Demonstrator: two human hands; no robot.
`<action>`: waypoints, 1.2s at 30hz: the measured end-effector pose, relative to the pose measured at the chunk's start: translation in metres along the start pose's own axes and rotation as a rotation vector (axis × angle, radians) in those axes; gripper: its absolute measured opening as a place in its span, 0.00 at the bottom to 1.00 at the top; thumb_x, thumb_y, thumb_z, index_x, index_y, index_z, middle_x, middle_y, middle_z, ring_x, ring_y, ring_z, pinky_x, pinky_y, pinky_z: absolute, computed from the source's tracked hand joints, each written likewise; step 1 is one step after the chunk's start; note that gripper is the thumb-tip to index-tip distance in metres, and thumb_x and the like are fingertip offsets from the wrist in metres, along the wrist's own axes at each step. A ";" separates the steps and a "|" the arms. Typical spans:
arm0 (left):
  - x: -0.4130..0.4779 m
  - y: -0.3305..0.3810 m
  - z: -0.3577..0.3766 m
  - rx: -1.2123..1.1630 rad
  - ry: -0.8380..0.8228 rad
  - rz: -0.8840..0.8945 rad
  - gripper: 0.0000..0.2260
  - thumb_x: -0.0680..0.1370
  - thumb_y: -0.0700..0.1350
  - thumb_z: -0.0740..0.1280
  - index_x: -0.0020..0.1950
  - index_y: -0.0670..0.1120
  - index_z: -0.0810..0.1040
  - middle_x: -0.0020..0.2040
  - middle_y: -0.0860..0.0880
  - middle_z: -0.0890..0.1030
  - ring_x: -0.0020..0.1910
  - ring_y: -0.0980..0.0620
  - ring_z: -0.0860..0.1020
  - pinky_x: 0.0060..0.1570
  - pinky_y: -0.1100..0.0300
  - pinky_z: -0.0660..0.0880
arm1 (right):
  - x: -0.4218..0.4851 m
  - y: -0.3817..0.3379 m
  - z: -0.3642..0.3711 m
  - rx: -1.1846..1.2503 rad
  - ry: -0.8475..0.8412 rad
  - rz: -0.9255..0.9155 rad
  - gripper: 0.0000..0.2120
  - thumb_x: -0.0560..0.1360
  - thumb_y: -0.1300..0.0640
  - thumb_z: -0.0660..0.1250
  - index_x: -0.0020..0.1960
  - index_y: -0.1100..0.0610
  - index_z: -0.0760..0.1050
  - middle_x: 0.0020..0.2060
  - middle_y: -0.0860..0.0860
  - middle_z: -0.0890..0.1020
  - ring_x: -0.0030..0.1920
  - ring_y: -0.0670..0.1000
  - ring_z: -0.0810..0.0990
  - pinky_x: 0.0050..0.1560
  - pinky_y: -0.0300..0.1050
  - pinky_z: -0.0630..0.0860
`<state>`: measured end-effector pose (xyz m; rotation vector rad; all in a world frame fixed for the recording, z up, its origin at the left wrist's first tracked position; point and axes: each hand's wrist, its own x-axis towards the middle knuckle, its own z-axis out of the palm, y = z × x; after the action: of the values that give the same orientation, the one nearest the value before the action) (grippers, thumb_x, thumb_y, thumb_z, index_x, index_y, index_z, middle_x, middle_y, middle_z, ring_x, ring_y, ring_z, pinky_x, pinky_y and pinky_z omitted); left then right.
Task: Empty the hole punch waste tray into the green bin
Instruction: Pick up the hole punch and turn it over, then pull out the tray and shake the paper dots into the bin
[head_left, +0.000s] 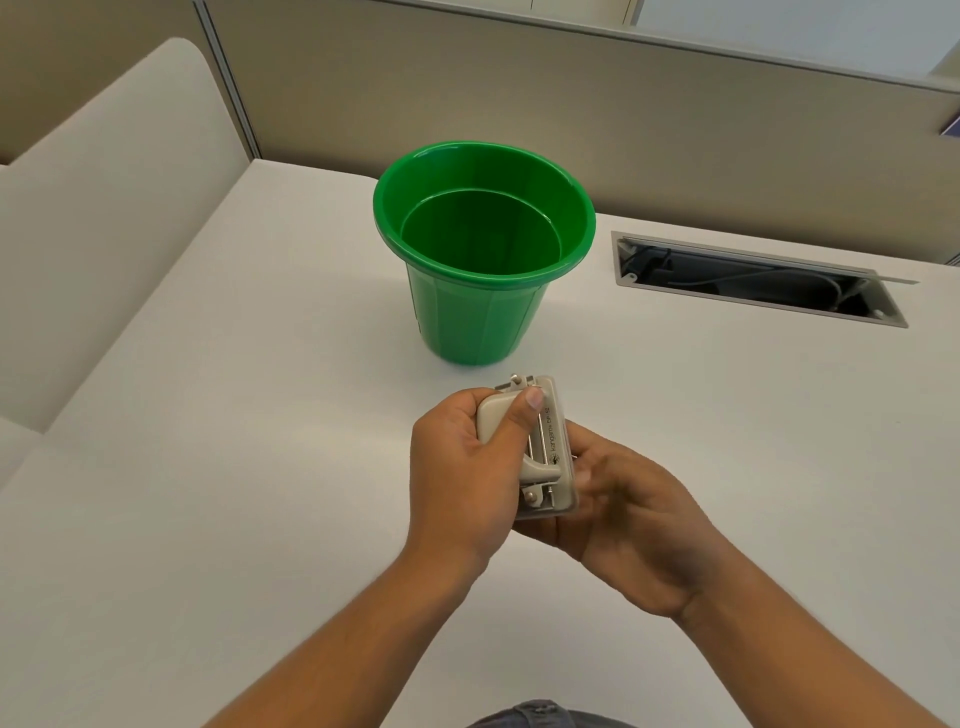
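A green bin (480, 312) stands upright on the white desk, its mouth open towards me and its inside looking bare. In front of it, above the desk, I hold a small beige hole punch (551, 441) in both hands. My left hand (457, 478) wraps its left side, thumb lying across the lever on top. My right hand (639, 525) cups it from below and from the right, fingers under its base. The waste tray on the underside is hidden by my hands.
An open cable hatch (753, 280) is sunk into the white desk (260, 467) to the right of the bin. Beige partition walls (623, 119) close off the back. A lower white surface (78, 234) runs along the left.
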<state>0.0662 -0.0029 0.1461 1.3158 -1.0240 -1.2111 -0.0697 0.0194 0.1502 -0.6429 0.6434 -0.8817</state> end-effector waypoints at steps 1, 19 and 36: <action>0.000 0.000 0.000 -0.009 -0.014 -0.005 0.09 0.74 0.53 0.73 0.40 0.49 0.83 0.34 0.53 0.85 0.32 0.55 0.83 0.30 0.63 0.78 | 0.002 0.001 0.001 0.093 0.017 -0.005 0.26 0.74 0.60 0.55 0.71 0.59 0.70 0.64 0.63 0.77 0.60 0.60 0.77 0.65 0.60 0.71; 0.004 -0.012 0.012 0.179 0.020 -0.015 0.24 0.76 0.66 0.54 0.39 0.50 0.78 0.34 0.52 0.82 0.35 0.55 0.81 0.38 0.56 0.79 | 0.018 0.029 0.014 0.286 0.464 -0.042 0.21 0.80 0.45 0.55 0.60 0.54 0.82 0.54 0.54 0.85 0.55 0.51 0.83 0.61 0.48 0.74; 0.011 -0.005 0.005 -0.278 0.046 -0.295 0.20 0.79 0.61 0.59 0.50 0.50 0.85 0.46 0.48 0.87 0.44 0.51 0.86 0.35 0.62 0.80 | 0.014 0.017 0.014 0.517 0.442 0.019 0.25 0.76 0.44 0.60 0.63 0.61 0.79 0.59 0.60 0.82 0.53 0.58 0.82 0.62 0.52 0.72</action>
<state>0.0627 -0.0135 0.1396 1.2948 -0.6142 -1.4782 -0.0447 0.0185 0.1430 0.0287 0.7719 -1.1303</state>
